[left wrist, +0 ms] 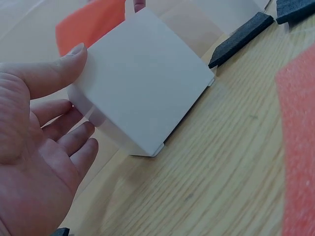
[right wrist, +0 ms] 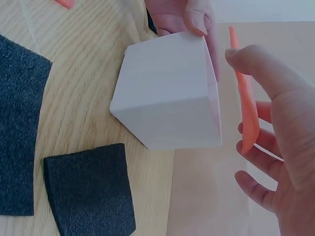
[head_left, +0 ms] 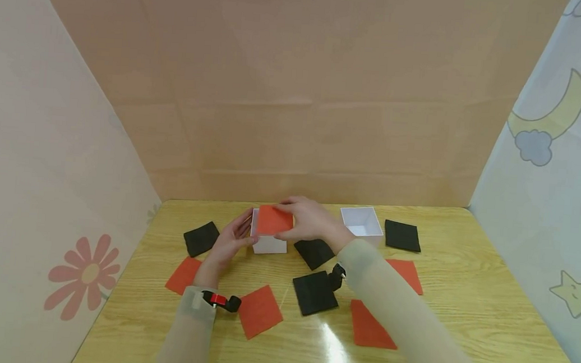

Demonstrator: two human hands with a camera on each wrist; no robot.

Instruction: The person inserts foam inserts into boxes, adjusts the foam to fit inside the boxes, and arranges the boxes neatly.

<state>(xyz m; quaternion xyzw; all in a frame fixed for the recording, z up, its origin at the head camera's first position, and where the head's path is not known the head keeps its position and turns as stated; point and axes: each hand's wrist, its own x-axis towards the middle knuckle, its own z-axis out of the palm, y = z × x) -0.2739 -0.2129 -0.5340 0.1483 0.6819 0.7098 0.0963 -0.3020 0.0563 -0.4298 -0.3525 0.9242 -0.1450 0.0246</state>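
Note:
A red foam square (head_left: 273, 221) is held by my right hand (head_left: 314, 221) over the open top of a white box (head_left: 269, 245). In the right wrist view the thumb and fingers pinch the foam square (right wrist: 248, 110), which is apart from the box's rim. My left hand (head_left: 226, 247) grips the same box at its left side. In the left wrist view its thumb lies at the top of the white wall (left wrist: 142, 83) and the fingers along the neighbouring side. A black foam piece (head_left: 314, 253) lies just right of the box.
An open white box (head_left: 373, 239) stands at the back right, with a black foam square (head_left: 402, 235) beside it. Several red and black foam squares lie about the wooden table (head_left: 479, 307), including a red one (head_left: 261, 313) and a black one (head_left: 314, 293) in front.

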